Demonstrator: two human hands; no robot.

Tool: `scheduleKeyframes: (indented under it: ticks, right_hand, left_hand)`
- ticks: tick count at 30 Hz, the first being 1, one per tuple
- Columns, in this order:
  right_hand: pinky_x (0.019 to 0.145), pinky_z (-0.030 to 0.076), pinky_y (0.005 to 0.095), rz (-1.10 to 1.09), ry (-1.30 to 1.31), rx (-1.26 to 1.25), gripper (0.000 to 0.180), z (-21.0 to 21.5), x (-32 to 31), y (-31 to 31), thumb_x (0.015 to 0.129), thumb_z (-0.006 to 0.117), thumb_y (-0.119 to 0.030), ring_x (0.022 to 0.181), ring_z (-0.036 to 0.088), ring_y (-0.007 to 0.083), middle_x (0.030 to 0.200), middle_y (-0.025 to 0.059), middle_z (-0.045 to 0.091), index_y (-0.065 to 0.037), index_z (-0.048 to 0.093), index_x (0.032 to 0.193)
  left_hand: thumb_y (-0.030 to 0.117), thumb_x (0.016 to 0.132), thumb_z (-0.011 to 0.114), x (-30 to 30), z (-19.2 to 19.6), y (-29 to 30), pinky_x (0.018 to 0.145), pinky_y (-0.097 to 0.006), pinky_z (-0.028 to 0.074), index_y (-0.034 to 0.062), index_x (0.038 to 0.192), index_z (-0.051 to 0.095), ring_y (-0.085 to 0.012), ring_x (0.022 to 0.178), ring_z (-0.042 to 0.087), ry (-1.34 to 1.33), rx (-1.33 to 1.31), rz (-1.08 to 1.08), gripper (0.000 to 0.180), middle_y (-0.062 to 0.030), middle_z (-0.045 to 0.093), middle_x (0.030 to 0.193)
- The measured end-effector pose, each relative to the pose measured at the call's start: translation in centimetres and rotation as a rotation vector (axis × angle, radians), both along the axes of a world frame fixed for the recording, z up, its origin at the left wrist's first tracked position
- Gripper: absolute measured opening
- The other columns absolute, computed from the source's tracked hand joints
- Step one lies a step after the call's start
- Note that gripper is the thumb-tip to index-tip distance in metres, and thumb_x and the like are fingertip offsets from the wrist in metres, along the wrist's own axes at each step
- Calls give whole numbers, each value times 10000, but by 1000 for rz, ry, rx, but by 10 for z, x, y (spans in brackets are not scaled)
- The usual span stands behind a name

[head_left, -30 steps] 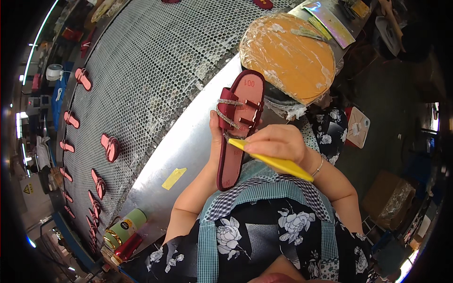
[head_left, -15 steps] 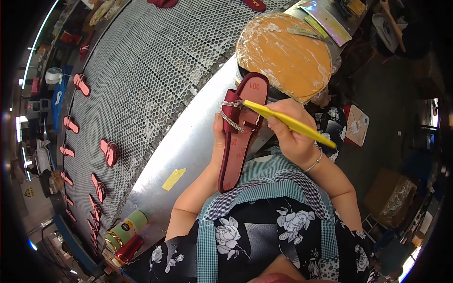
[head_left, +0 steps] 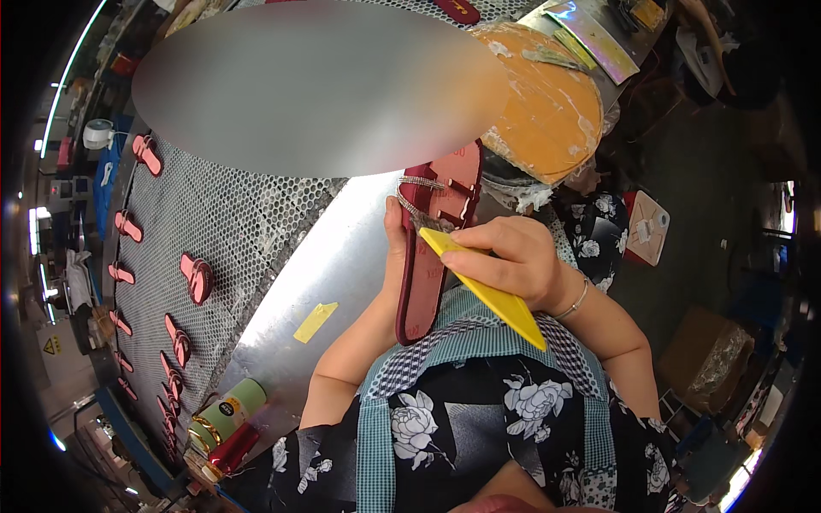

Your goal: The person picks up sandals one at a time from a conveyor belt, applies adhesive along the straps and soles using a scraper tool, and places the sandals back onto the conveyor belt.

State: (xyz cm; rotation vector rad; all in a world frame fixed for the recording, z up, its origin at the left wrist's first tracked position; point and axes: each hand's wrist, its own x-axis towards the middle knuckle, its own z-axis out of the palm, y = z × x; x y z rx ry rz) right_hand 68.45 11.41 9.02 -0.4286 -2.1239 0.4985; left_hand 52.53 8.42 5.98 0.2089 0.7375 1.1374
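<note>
The red sandal (head_left: 421, 299) is raised in front of the checked apron (head_left: 462, 349), the left hand's (head_left: 394, 244) grip closed around its side. The right hand's (head_left: 517, 261) grip pinches a yellow brush (head_left: 492, 299), bristles (head_left: 434, 225) by the sparkly strap (head_left: 411, 205). Beyond are the metal worktop (head_left: 278, 342) with yellow tape (head_left: 315, 323), a green can (head_left: 237, 406) and mesh (head_left: 256, 222) bearing more sandals (head_left: 197, 278).

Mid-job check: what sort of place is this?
Probably a shoe workshop or factory: similar pink-and-red sandals are lined up on a long mesh surface, and the left hand holds another sandal while the right hand has a yellow-handled brush at its straps.
</note>
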Motion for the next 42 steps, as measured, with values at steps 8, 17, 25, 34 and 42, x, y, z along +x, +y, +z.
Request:
scheduleKeyframes:
  ticks: [8, 17, 25, 34, 42]
  right_hand:
    - [606, 527, 322, 28, 143, -124, 314, -3, 3, 7, 727, 687, -71, 733, 650, 227, 891, 94, 646, -63, 636, 1036]
    - [609, 473, 182, -114, 527, -899, 196, -4, -3, 12, 901, 592, -75, 712, 573, 62, 959, 44, 645, -15, 595, 1087]
    - [569, 453, 168, -181, 603, -896, 217, -4, 10, 20, 898, 596, -67, 664, 533, 34, 991, 29, 622, -3, 599, 1105]
    - [642, 476, 316, -373, -29, -600, 226, -9, 48, 60, 834, 619, -112, 689, 616, 236, 823, 137, 656, -13, 629, 1037]
    - [588, 481, 320, -401, -305, -716, 244, -15, 59, 80, 840, 610, -190, 611, 610, 191, 732, 140, 640, 43, 625, 914]
  left_hand:
    - [770, 821, 296, 0, -10, 8, 926, -363, 442, 112, 1304, 441, -212, 1065, 547, 31, 49, 19, 829, -84, 544, 1204]
    - [761, 824, 249, -9, -23, -1, 873, -351, 462, 153, 1338, 422, -234, 1077, 553, -26, 25, -51, 815, -83, 539, 1249]
    - [738, 819, 338, -29, -37, 19, 913, -403, 463, 92, 1341, 412, -346, 1065, 563, -311, 155, -110, 834, -152, 522, 1276]
    - [312, 972, 463, -158, -17, 27, 804, -331, 446, 20, 1162, 520, -164, 934, 534, 482, 430, 438, 353, -60, 583, 1128]
    - [390, 943, 467, -147, -26, 29, 933, -475, 444, 7, 1210, 521, -301, 1071, 563, 116, 217, 626, 470, -167, 586, 1164]
